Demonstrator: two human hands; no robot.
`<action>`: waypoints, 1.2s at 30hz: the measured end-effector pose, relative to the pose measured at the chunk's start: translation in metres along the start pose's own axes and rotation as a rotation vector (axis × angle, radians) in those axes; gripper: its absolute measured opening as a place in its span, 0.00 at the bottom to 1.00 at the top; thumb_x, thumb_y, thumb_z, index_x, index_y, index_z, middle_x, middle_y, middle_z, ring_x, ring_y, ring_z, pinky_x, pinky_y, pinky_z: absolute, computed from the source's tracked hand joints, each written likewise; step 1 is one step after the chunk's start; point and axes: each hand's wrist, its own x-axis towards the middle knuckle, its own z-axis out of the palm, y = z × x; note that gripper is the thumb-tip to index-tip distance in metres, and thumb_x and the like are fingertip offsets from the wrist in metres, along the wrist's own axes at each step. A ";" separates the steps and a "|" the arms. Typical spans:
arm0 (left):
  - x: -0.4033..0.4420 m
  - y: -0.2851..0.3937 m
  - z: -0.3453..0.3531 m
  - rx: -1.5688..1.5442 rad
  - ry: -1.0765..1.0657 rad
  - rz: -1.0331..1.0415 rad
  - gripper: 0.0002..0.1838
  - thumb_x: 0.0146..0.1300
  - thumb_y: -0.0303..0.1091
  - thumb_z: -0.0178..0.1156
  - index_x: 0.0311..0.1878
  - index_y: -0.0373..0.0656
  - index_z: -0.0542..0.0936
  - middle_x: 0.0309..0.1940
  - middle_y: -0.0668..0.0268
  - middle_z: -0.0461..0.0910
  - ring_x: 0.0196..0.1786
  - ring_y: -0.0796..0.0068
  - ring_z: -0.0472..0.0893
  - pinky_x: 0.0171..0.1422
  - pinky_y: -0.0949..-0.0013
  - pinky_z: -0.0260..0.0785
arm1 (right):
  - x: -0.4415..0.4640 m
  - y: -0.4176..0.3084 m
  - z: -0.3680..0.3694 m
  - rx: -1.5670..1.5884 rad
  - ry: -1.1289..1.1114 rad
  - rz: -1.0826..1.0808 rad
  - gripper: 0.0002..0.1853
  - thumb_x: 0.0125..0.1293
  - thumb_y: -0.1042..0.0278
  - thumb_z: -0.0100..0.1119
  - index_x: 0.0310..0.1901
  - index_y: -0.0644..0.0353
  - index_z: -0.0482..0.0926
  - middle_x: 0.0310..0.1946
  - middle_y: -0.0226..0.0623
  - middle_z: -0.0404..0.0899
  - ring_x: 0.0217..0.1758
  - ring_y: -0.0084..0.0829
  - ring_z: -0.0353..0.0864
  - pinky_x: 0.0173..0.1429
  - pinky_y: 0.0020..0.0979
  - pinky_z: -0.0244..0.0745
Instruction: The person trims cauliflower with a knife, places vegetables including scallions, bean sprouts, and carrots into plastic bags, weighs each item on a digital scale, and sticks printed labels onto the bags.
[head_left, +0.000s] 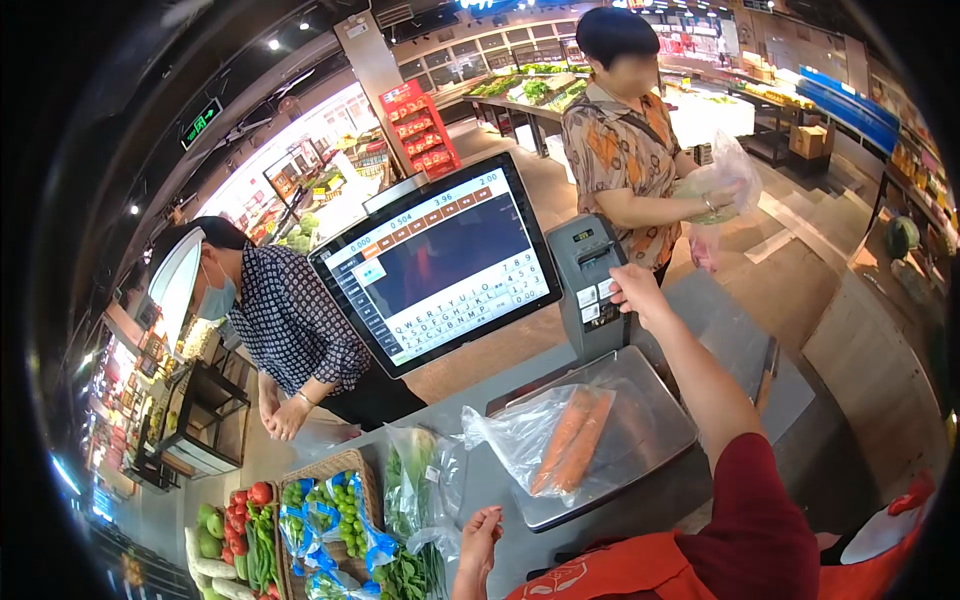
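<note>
My right hand [640, 298] reaches to the front of the grey label printer [588, 285] on the scale. Its fingers are pinched at the printer's slot; what is between them, if anything, is too small to make out. My left hand [481, 537] is low over the counter with loosely bent fingers and nothing visible in it. Carrots [575, 440] in a clear plastic bag [510, 432] lie on the metal weighing plate [655, 425], below the tilted touch screen [440, 265]. Bagged leafy greens [412, 485] lie just left of my left hand.
A wicker basket [370, 480] holds green fruit in blue-and-clear bags. Tomatoes [237, 525] and green peppers [262, 550] lie further left. A masked person [295, 310] stands left across the counter. Another person [625, 150] behind the printer holds a clear bag [733, 175].
</note>
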 end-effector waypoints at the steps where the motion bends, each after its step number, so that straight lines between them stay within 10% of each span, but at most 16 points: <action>1: 0.001 0.002 0.000 0.002 0.012 -0.003 0.06 0.61 0.32 0.56 0.39 0.43 0.78 0.28 0.72 0.75 0.24 0.85 0.69 0.31 0.80 0.61 | 0.007 -0.001 0.003 -0.002 0.004 -0.016 0.14 0.59 0.55 0.55 0.33 0.59 0.72 0.28 0.31 0.75 0.24 0.22 0.75 0.22 0.23 0.64; 22: 0.094 0.023 0.022 0.096 0.084 0.066 0.21 0.57 0.49 0.58 0.47 0.45 0.74 0.37 0.71 0.73 0.39 0.79 0.69 0.43 0.74 0.60 | 0.016 0.001 0.013 0.265 -0.033 0.022 0.08 0.56 0.62 0.61 0.26 0.54 0.74 0.20 0.23 0.71 0.22 0.17 0.69 0.21 0.22 0.61; 28: 0.109 0.050 0.056 0.257 0.044 -0.073 0.22 0.58 0.48 0.59 0.49 0.43 0.74 0.40 0.69 0.76 0.43 0.76 0.72 0.48 0.67 0.63 | -0.094 0.040 0.057 -0.114 -0.490 0.125 0.10 0.58 0.61 0.59 0.35 0.57 0.78 0.24 0.25 0.75 0.28 0.19 0.73 0.32 0.21 0.68; 36: 0.125 0.052 0.073 -0.291 0.108 0.035 0.11 0.65 0.38 0.53 0.45 0.42 0.72 0.37 0.66 0.76 0.36 0.73 0.77 0.41 0.67 0.72 | -0.119 0.117 0.113 -0.615 -0.732 -0.298 0.09 0.51 0.63 0.64 0.25 0.60 0.80 0.30 0.32 0.77 0.39 0.32 0.75 0.48 0.32 0.67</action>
